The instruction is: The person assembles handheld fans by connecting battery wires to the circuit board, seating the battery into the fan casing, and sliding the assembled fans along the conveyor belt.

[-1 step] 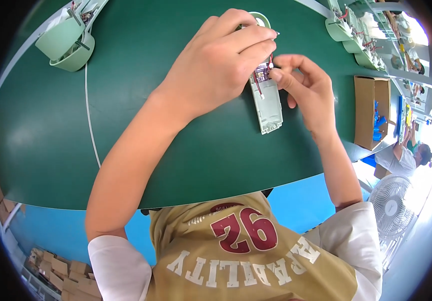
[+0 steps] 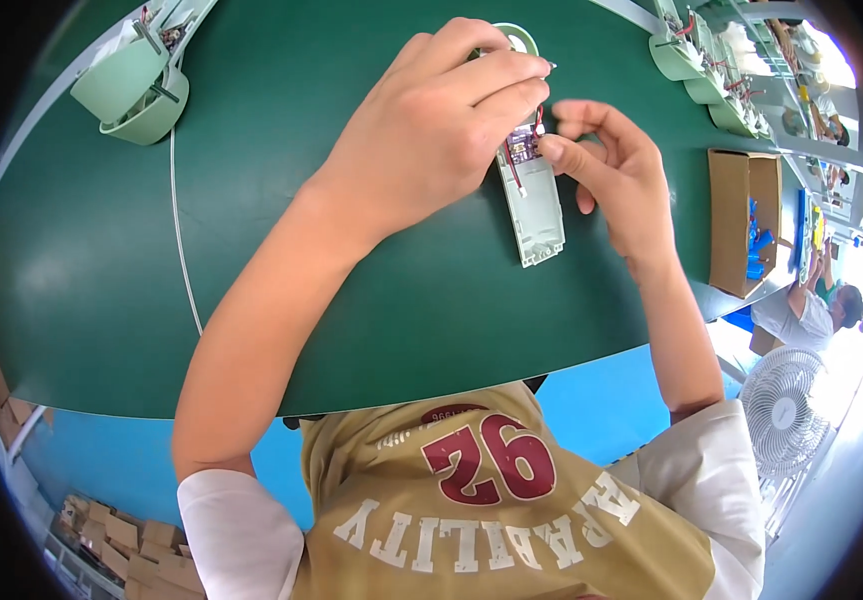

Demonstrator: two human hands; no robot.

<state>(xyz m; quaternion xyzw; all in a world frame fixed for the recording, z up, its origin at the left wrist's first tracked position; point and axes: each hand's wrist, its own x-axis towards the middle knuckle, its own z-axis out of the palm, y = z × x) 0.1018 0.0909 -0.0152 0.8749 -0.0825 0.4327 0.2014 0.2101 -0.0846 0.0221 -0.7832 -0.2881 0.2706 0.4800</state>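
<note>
A pale green plastic housing (image 2: 536,218) lies on the green table, its long narrow end pointing toward me and its round green end (image 2: 518,38) partly hidden. My left hand (image 2: 441,110) is closed over the upper part, holding it; its grip is mostly covered by the back of the hand. Between the hands shows a small purple circuit board (image 2: 522,148) seated in the housing. A dark red wire with a white plug (image 2: 522,190) hangs down over it. Beside the board, my right hand (image 2: 611,165) has thumb and forefinger apart, the thumb tip at the board's right edge near a red wire.
A green housing with a lid-like part (image 2: 129,88) stands at the left, a white cable (image 2: 180,240) running from it. Several green housings with wires (image 2: 706,80) line the far right. A cardboard box (image 2: 729,220) holds blue parts. Beyond are a fan (image 2: 781,410) and another person (image 2: 801,315).
My right forefinger has lifted slightly up and away from the thumb and the wire. The left hand and the housing have hardly moved.
</note>
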